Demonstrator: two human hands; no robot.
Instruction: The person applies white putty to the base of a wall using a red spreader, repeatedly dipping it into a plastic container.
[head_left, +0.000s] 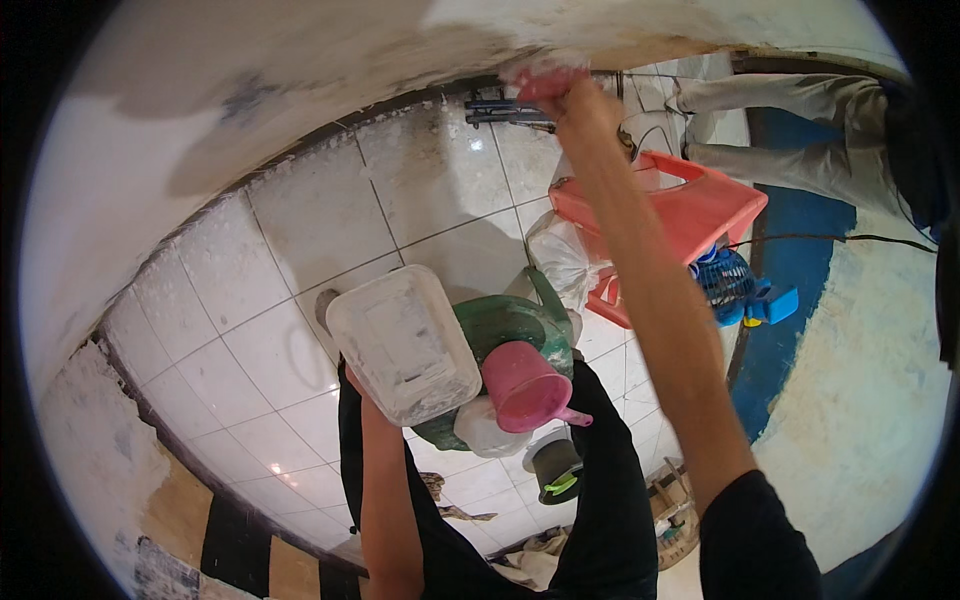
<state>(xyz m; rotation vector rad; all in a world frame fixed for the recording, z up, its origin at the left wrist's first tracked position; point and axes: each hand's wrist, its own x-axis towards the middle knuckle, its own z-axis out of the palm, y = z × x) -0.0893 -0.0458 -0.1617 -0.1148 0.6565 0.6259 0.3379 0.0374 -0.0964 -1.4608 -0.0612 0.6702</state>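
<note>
My left hand (357, 382), mostly hidden beneath it, holds a white rectangular plastic tub (405, 345) with whitish smears inside. Stretched far forward, my right hand (590, 111) grips a red handheld tool (546, 79) at the plastered wall (337, 60). The tool is blurred, so its exact kind is unclear. Close by the tub, a pink plastic dipper (525, 384) with a short handle sits over a green plastic stool (491, 319). Partly under the dipper is a white plastic bag (486, 429).
A red plastic stool (694, 206) lies right of centre, beside a knotted white bag (562, 255) and a blue fan (724, 283). Another person's legs (795, 112) stand at upper right. A dark bucket (556, 466) is near my leg. Cables cross the right side.
</note>
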